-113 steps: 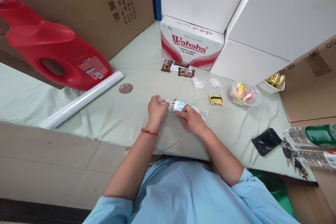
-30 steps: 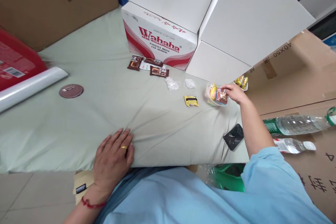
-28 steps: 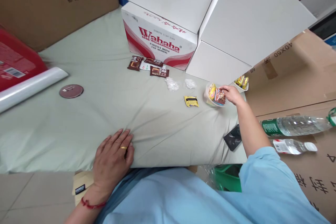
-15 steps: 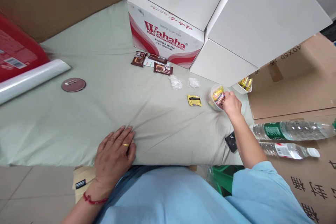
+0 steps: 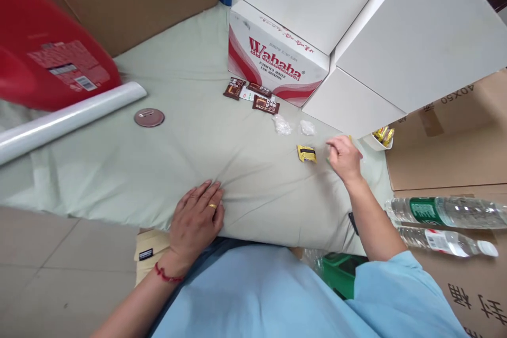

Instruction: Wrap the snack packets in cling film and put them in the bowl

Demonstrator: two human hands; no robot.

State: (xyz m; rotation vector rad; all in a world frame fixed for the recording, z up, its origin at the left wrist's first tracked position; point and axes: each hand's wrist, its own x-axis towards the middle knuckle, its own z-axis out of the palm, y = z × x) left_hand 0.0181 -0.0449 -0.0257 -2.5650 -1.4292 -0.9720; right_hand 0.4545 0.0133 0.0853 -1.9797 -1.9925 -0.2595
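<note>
My left hand (image 5: pixel 197 212) lies flat on the pale green cloth (image 5: pixel 253 185), fingers stretched out. My right hand (image 5: pixel 345 158) is above the clear plastic cup (image 5: pixel 363 155) and hides most of it. Its fingers are curled in toward the thumb; what they hold, if anything, is hidden. Left of that hand lies a yellow-wrapped candy (image 5: pixel 307 153). Two crumpled clear wrappers, a nearer-left one (image 5: pixel 282 125) and a right one (image 5: pixel 307 127), rest behind it. Brown cocoa snack packets (image 5: pixel 266 104) sit against the Wahaha carton (image 5: pixel 277 58).
A white bowl of yellow-wrapped candies (image 5: pixel 383 138) stands at the right by white boxes (image 5: pixel 420 37). Two water bottles, one with a green label (image 5: pixel 425 210), lie on cardboard. At left are a red jug (image 5: pixel 59 47), a plastic film roll (image 5: pixel 75 119) and a round badge (image 5: pixel 149 117).
My right hand has drawn back from the candies inside the cup and now covers it, fingertips pointing left. The view has shifted left; my left hand stays flat on the cloth.
</note>
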